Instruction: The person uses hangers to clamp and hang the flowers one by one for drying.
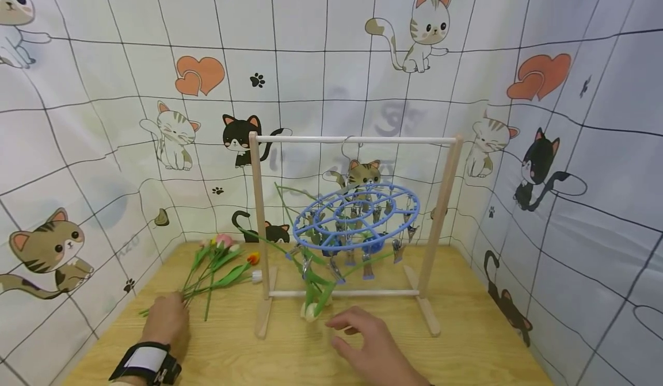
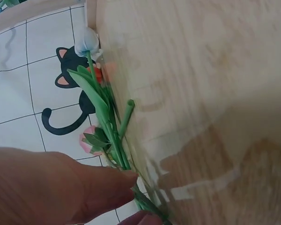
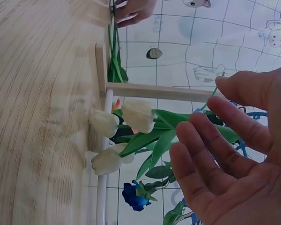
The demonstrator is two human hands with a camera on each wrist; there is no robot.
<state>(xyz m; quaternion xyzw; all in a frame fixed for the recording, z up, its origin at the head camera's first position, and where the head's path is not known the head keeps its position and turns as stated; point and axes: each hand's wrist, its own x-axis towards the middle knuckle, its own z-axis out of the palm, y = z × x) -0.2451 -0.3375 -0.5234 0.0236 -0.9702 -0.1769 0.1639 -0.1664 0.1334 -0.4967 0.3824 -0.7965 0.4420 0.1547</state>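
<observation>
On the left of the table lies a loose bunch of artificial tulips (image 1: 225,274) with pink, orange and white heads. My left hand (image 1: 168,320) is at their lower stems; in the left wrist view its thumb and fingertip pinch a green stem (image 2: 147,201). Several white tulips (image 3: 138,116) hang head down from a round blue clip hanger (image 1: 346,248), which tilts under its rack. My right hand (image 1: 370,346) is just right of these tulips, fingers loosely bent and holding nothing. A blue rose (image 3: 136,196) hangs beside the white tulips.
The wooden rack (image 1: 259,202) stands mid-table, with a white top bar (image 1: 300,140) carrying the hanger's hook. Its feet (image 1: 429,316) reach towards me. Clips (image 1: 397,251) dangle around the hanger. Cat-patterned cloth (image 1: 321,75) encloses the table at the back and sides.
</observation>
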